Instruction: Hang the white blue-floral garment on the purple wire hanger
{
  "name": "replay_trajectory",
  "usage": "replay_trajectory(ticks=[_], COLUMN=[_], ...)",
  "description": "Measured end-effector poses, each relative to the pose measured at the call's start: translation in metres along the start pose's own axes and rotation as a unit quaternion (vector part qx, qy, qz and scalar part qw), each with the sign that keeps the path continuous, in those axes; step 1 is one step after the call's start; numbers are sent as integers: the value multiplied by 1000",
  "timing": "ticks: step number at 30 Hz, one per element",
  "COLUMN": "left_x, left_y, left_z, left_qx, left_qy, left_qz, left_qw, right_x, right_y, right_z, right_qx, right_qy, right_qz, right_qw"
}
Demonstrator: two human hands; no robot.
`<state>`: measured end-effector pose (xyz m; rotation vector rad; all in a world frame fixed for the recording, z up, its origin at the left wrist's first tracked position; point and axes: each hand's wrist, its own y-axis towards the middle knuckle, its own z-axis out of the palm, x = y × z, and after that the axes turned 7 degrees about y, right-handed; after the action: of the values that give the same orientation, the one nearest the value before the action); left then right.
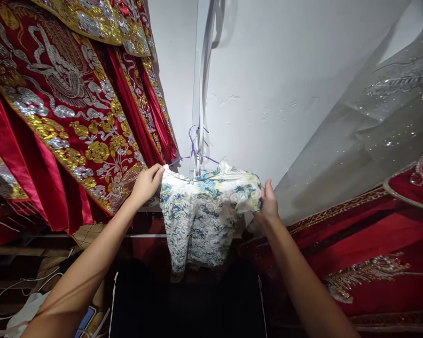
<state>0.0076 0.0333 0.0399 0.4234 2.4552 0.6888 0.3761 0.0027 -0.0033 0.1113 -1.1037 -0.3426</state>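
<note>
A white wall (pixel 268 108) forms the background. A red embroidered garment (pixel 63 112) with gold and silver motifs hangs along the left side. A sheer, sequined garment (pixel 384 117) occupies the upper right, with a red beaded garment (pixel 380 239) below it. Black trousers (pixel 204 305) with pale side piping lie at bottom centre. The patterned top (pixel 204 230), white with blue, green and yellow figures, is positioned at centre, in front of the wall and between the two hands; its body hangs downward and its right-hand sleeve extends sideways. A purple hanger (pixel 192 150) sits at the neckline, hook upward, one arm reaching toward each shoulder; whether the hook is engaged cannot be determined. The left hand (pixel 147 183) pinches the top's shoulder edge between thumb and fingers. The right hand (pixel 269 204) is at the extended sleeve's end, one digit raised; the sleeve obscures the rest, so its grip cannot be confirmed.
</note>
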Motion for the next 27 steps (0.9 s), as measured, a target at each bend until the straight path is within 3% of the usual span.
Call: replay_trajectory(ticks=[5,8,10,12,14,15,16,18,20,23,25,27], left_x=[-9,-11,-9,-5,-1,-1,-3,-13,-32,-72,-97,-115], left_y=[7,13,14,11,3,-3,-9,-20,-30,-39,-42,-44], left_z=[3,5,8,13,20,23,27,34,40,41,37,33], left_qx=[-22,-23,-26,-18,14,36,58,86,72,49,76,116], left_qy=[-37,-55,-61,-82,-133,-167,-199,-254,-296,-350,-381,-411], left_qz=[-16,-29,-44,-51,-41,-31,-18,19,58,87,91,89], left_qw=[999,998,997,995,990,985,978,963,951,931,917,900], right_x=[37,49,53,55,53,50,43,22,-9,-54,-73,-79], right_y=[6,-3,-19,-39,-55,-60,-63,-64,-62,-62,-63,-65], right_z=[14,34,48,59,67,69,69,66,59,55,57,62], right_qx=[10,73,154,297,461,517,539,494,387,318,275,226], right_qy=[8,-7,-41,-101,-163,-193,-226,-317,-418,-503,-520,-516], right_qz=[-4,17,61,114,164,178,179,128,7,-171,-260,-311], right_qw=[1000,997,985,943,857,815,792,800,822,785,766,766])
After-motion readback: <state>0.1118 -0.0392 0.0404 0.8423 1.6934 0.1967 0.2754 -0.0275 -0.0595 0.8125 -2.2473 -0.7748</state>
